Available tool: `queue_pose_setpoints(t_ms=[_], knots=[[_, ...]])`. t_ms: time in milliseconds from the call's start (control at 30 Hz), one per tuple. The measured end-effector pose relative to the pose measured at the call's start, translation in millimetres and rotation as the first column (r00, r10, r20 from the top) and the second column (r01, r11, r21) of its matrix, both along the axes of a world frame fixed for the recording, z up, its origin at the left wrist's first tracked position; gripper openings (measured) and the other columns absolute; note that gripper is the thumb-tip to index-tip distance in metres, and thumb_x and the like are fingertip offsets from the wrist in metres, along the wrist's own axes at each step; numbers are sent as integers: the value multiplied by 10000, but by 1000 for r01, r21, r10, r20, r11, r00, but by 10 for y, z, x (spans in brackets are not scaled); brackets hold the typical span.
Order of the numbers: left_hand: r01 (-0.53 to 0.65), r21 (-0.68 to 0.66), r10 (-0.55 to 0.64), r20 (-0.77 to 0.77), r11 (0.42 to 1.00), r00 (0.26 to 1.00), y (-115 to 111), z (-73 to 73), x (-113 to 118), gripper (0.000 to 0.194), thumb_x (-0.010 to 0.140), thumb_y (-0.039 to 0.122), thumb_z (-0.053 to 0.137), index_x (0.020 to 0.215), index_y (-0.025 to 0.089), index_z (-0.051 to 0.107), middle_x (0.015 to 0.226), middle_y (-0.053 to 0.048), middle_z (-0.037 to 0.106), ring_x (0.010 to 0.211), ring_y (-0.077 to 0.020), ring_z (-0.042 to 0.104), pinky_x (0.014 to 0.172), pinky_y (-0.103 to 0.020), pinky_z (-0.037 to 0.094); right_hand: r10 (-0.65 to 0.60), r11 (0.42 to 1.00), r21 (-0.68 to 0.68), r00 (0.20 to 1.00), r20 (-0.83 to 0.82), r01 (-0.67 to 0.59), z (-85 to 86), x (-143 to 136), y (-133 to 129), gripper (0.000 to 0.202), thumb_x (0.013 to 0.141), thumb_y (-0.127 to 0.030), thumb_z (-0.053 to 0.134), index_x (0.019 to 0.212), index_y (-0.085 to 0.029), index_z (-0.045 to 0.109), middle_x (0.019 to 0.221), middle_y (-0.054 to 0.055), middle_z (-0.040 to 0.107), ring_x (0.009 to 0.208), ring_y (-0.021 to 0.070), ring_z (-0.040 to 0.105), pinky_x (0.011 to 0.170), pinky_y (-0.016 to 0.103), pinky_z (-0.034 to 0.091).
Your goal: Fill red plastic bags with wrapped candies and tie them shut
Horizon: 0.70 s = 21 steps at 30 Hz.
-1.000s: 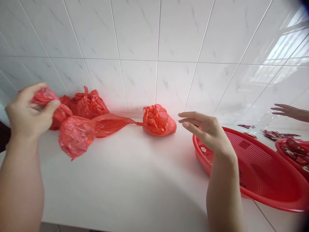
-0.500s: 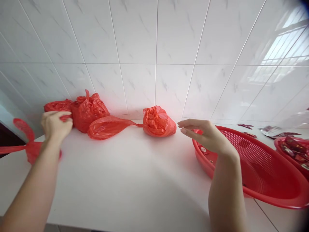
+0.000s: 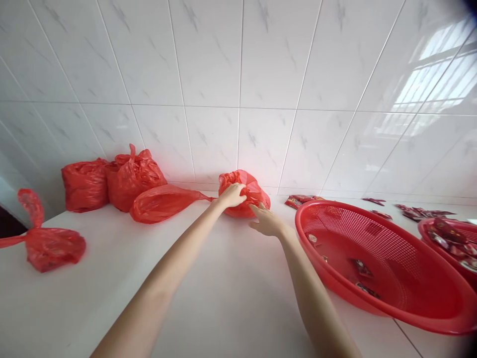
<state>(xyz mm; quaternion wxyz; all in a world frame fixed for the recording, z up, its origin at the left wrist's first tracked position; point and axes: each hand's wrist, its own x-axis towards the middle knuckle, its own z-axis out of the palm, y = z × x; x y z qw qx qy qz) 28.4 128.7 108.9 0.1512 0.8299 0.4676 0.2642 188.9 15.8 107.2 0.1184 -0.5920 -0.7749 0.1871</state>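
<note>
A red plastic bag sits on the white table against the tiled wall, with a long twisted handle trailing left. My left hand is on its top left, fingers bent into the crumpled plastic; whether it grips any of it cannot be told. On the bag's front right side is my right hand, its fingers apart and holding nothing, the fingertips at the plastic. Further left, two full red bags stand side by side by the wall.
A knotted red bag lies at the left edge. At the right are a large red basket with a few small packets inside, a smaller basket full of packets, and loose packets along the wall.
My left hand has moved right from the far-left bags to the middle bag. My right hand has come left and down from over the large basket's edge to the same bag.
</note>
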Motion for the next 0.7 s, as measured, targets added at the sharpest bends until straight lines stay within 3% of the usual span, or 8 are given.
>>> queue_pose_setpoints(t_ms=[67, 133, 200, 267, 333, 400, 533, 700], knots=[[-73, -52, 71, -33, 996, 997, 90, -79, 60, 726, 673, 320, 787, 1326, 121, 542, 1481, -239, 471, 1347, -399, 472, 1033, -446, 442, -69, 997, -18, 997, 17, 69, -59, 49, 50, 816, 892, -277, 570, 1585, -109, 172, 1614, 279, 199, 1394, 395, 428, 1012, 474, 434], [-141, -94, 137, -38, 986, 990, 146, -140, 93, 879, 577, 363, 857, 1345, 109, 512, 1498, -286, 419, 1346, -448, 451, 995, -471, 451, -129, 991, -18, 992, 14, 129, -73, 81, 67, 876, 914, -306, 540, 1598, -98, 33, 1610, 288, 205, 1423, 384, 393, 1033, 474, 419], [-181, -124, 181, -11, 976, 983, 179, -181, 118, 744, 574, 364, 858, 1229, 128, 596, 1410, -263, 523, 1293, -444, 499, 956, -464, 458, -175, 985, -12, 985, 0, 175, -59, 82, 67, 881, 931, -332, 512, 1597, -100, -16, 1605, 271, 240, 1448, 367, 359, 1060, 462, 401], [-188, -142, 198, 54, 972, 979, 201, -196, 127, 397, 659, 342, 797, 990, 157, 680, 1200, -192, 669, 1185, -392, 583, 914, -435, 462, -193, 981, -14, 981, -11, 192, -43, 67, 67, 873, 931, -346, 513, 1598, -104, 4, 1612, 256, 238, 1453, 360, 353, 1074, 451, 393], [-174, -151, 198, 160, 973, 967, 219, -181, 112, 136, 747, 306, 708, 765, 177, 670, 967, -125, 718, 1052, -329, 635, 870, -410, 461, -187, 982, -16, 982, -22, 186, -40, 57, 75, 870, 920, -353, 530, 1598, -109, 42, 1616, 249, 232, 1437, 361, 379, 1076, 450, 395], [-147, -162, 191, 300, 976, 934, 233, -131, 75, 163, 788, 288, 649, 661, 187, 635, 821, -81, 704, 945, -281, 645, 833, -392, 458, -173, 985, -7, 984, -49, 172, -50, 61, 90, 851, 910, -357, 543, 1597, -132, 93, 1618, 226, 248, 1430, 356, 391, 1079, 451, 396], [-54, -208, 173, 609, 977, 774, 238, 51, -15, 124, 738, 318, 677, 720, 197, 663, 808, -36, 706, 886, -215, 639, 784, -326, 464, -156, 987, 11, 984, -90, 157, -71, 82, 109, 807, 917, -360, 528, 1593, -142, 145, 1612, 192, 289, 1451, 341, 357, 1087, 453, 400], [214, -259, 124, 860, 942, 495, 177, 274, -115, 250, 645, 363, 735, 765, 159, 658, 761, -41, 694, 702, -156, 638, 642, -269, 474, -145, 984, 66, 956, -254, 166, -82, 66, 104, 841, 926, -433, 521, 1602, -155, 106, 1589, 174, 350, 1418, 350, 408, 1051, 481, 460]])
